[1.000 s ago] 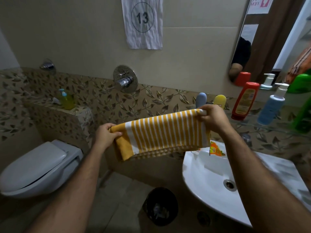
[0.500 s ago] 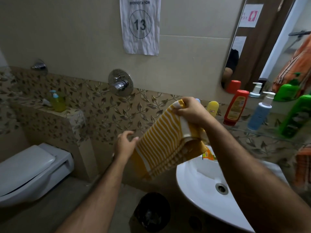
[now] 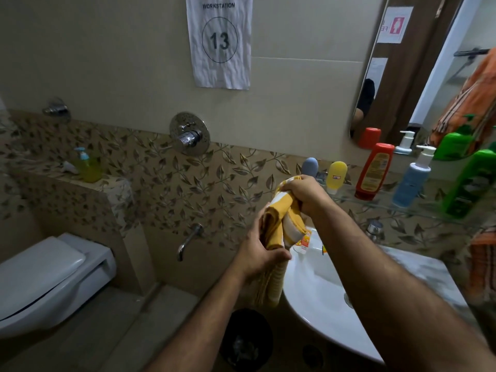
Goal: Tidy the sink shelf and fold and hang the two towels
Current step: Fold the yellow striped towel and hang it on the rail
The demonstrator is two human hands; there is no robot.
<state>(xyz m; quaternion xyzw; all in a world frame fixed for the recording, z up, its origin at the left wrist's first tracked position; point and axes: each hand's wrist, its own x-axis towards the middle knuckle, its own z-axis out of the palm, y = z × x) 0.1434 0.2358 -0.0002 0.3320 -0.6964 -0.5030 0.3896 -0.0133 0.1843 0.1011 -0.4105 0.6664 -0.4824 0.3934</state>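
The yellow and white striped towel [image 3: 279,224] hangs bunched lengthwise between my hands, left of the white sink [image 3: 311,294]. My right hand [image 3: 303,190] grips its top end. Lower down, my left hand [image 3: 259,255] grips its middle, and the towel's tail hangs below it. On the glass sink shelf [image 3: 381,204] stand a grey tube [image 3: 310,166], a yellow tube [image 3: 336,174], a red bottle [image 3: 374,171], a blue pump bottle [image 3: 413,178] and a green bottle [image 3: 472,183]. An orange striped towel [image 3: 481,267] hangs at the right edge.
A toilet [image 3: 45,280] stands at the left, a black bin [image 3: 245,339] on the floor below my arms. A wall tap [image 3: 189,240] and a round valve [image 3: 189,134] stick out of the tiled wall. A small orange packet [image 3: 304,241] lies on the sink rim.
My hands have come together, from holding the towel stretched out flat to holding it gathered and hanging. The left hand let go of its corner and took the towel's middle.
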